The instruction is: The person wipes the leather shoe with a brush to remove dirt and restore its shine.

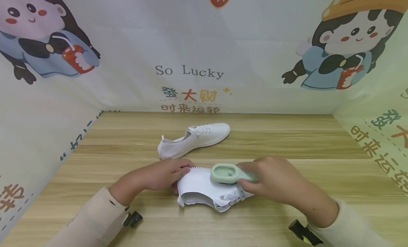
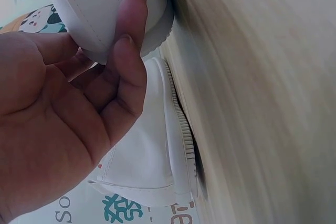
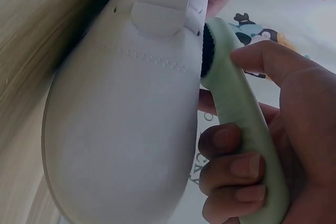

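Note:
A white lace-up shoe [image 1: 195, 183] lies tipped on its side, its opening toward me and its toe to the right. My left hand [image 1: 160, 174] grips it at the heel, with the fingers bent round the sole edge in the left wrist view. In my right hand [image 1: 271, 178] is a pale green brush [image 1: 224, 173]. The fingers curl round its handle [image 3: 257, 145], and the thumb lies along it. Dark bristles [image 3: 208, 51] meet the side of the shoe near the laces.
A second white shoe [image 1: 204, 137] stands upright farther back on the wood-patterned tabletop [image 1: 287, 137], its toe to the right. Printed cloth walls [image 1: 191, 34] enclose the back and both sides. Each sleeve carries a black wrist device [image 1: 133, 219].

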A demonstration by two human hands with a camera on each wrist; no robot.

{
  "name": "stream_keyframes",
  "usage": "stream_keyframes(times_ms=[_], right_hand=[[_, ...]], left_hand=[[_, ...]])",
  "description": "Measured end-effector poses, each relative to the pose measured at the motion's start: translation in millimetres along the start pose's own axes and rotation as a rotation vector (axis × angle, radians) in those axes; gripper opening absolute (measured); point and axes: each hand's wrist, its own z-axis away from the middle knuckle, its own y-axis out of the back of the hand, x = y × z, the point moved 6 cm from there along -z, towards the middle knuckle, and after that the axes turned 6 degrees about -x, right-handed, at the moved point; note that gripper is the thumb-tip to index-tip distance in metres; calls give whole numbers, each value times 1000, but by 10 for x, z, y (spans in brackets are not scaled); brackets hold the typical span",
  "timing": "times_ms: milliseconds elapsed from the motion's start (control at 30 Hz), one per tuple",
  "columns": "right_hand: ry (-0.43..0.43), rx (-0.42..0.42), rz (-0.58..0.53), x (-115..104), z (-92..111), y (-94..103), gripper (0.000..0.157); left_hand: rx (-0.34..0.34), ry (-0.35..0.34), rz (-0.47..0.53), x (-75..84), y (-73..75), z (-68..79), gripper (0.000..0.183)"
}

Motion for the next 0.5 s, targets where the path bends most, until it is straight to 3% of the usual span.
stream_keyframes(times_ms=[500], right_hand=[[-6, -21, 47, -128, -90, -125, 41]], left_hand=[[7, 13, -7, -19, -3, -16, 28]])
